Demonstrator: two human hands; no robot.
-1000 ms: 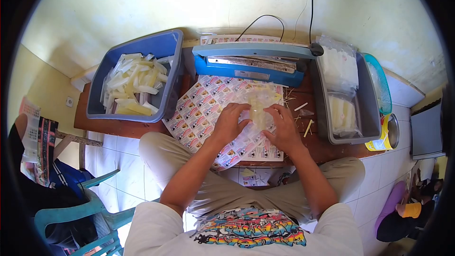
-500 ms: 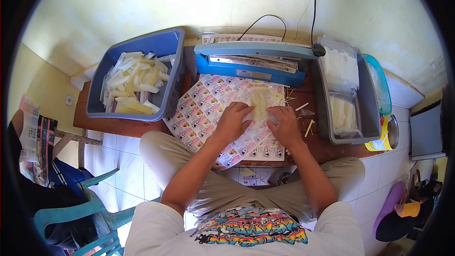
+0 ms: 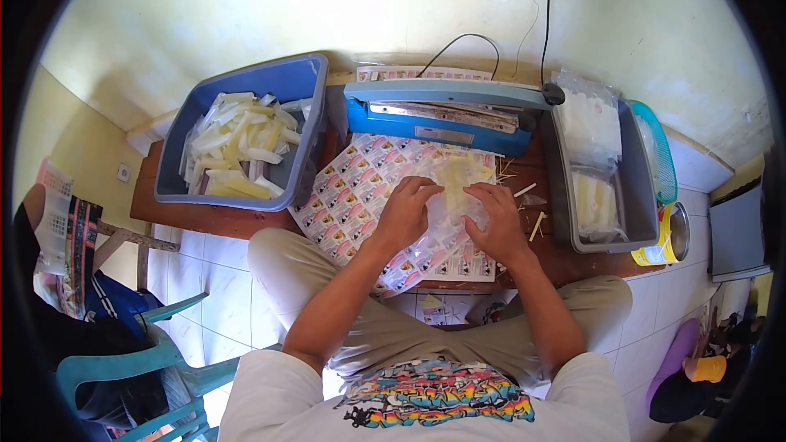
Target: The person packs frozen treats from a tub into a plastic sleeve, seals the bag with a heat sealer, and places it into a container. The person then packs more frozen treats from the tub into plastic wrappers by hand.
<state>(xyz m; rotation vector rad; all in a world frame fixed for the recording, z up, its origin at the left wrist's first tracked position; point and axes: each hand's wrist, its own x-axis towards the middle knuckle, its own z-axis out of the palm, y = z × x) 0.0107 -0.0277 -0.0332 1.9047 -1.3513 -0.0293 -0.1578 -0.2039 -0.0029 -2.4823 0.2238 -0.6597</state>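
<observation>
A clear plastic bag (image 3: 453, 178) with pale yellow sticks inside lies over printed label sheets (image 3: 340, 188) on the wooden bench. My left hand (image 3: 404, 211) grips its left side with bent fingers. On the opposite side, my right hand (image 3: 498, 219) has its fingertips on the bag, the thumb lower down on the plastic. The bag's lower part spreads loose and wrinkled between my wrists. Just behind it stands a blue impulse sealer (image 3: 385, 122) with its long grey-blue arm (image 3: 446, 93) across the top.
At left, a blue-grey tub (image 3: 304, 160) holds many small packs of pale sticks. At right, a grey bin (image 3: 565, 211) contains filled bags. Loose sticks (image 3: 536, 227) lie beside it. A yellow can (image 3: 652, 255), a green chair (image 3: 123, 360) and another person (image 3: 688, 385) are farther out.
The view has shifted slightly. My fingers remain at the bag's sides, while its upper end looks flatter and more spread out; my right thumb sits farther from the fingers.
</observation>
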